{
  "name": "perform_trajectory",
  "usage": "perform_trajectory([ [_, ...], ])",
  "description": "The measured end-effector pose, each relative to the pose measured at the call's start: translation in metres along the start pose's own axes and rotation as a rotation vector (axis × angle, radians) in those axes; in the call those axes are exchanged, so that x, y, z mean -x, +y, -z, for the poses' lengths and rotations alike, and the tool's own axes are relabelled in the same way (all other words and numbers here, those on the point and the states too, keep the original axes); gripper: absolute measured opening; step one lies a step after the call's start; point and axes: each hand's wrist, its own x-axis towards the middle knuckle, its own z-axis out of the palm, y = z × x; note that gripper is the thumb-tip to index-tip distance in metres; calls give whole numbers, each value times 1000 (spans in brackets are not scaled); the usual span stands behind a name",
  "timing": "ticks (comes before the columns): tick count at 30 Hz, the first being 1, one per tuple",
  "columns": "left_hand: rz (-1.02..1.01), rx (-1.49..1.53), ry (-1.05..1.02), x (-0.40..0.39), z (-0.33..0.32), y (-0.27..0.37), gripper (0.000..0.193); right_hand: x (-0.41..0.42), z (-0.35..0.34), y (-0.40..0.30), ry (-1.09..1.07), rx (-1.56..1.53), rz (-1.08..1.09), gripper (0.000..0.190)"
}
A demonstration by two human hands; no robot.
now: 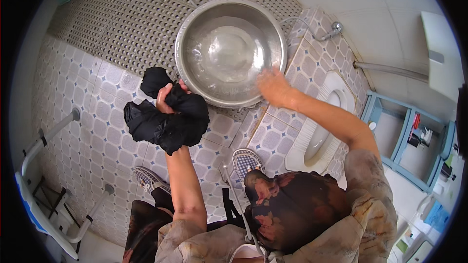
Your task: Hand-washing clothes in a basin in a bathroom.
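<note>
A bunched black cloth (179, 128) is gripped in my left hand (165, 96), just off the lower left rim of a large metal basin (186, 80). The cloth hangs in thick folds over the hand and wrist. Clear water (230, 54) with ripples and bubbles lies in the basin. My right hand (273, 86) is at the basin's lower right rim, blurred by motion; its fingers are too smeared to make out, and no cloth shows in it.
Beneath the basin lies a perforated mat (139, 22). A squat toilet (321, 131) is set in the tiled floor (117, 117) at right, near a blue shelf unit (398, 142). A hose with a chrome fitting (334, 29) runs behind the basin. A white-legged chair (55, 135) stands at left.
</note>
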Motion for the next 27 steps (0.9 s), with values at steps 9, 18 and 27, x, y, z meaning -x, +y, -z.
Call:
perform_trajectory([
  [9,-139,-161,56,-8,13,-7,36,-59,24,-79,74,-586,188,77],
  [18,-199,-182,129,1,-17,-6,25,-19,-2,31,-111,186,-68,70],
  [27,-480,-315,23,-39,45,-23,10,11,54,105,297,1003,-142,60],
])
